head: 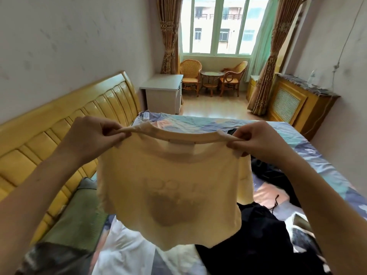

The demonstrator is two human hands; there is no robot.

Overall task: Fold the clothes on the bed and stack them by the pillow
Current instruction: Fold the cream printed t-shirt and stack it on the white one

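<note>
I see the left hand (95,133) and right hand (256,140) holding a cream T-shirt (168,187) up in the air over the bed (309,153). Each hand pinches one end of the neckline between thumb and curled fingers; collar is stretched taut between them. Shirt hangs open, a dark print showing faintly through the fabric. Under it: white garment (127,247) on the bed's near edge, black clothes (256,239) just right of it. Green pillow (79,211) lies along the bed's left edge against the yellow headboard (59,132). Nothing is stacked on the visible part of the pillow side.
</note>
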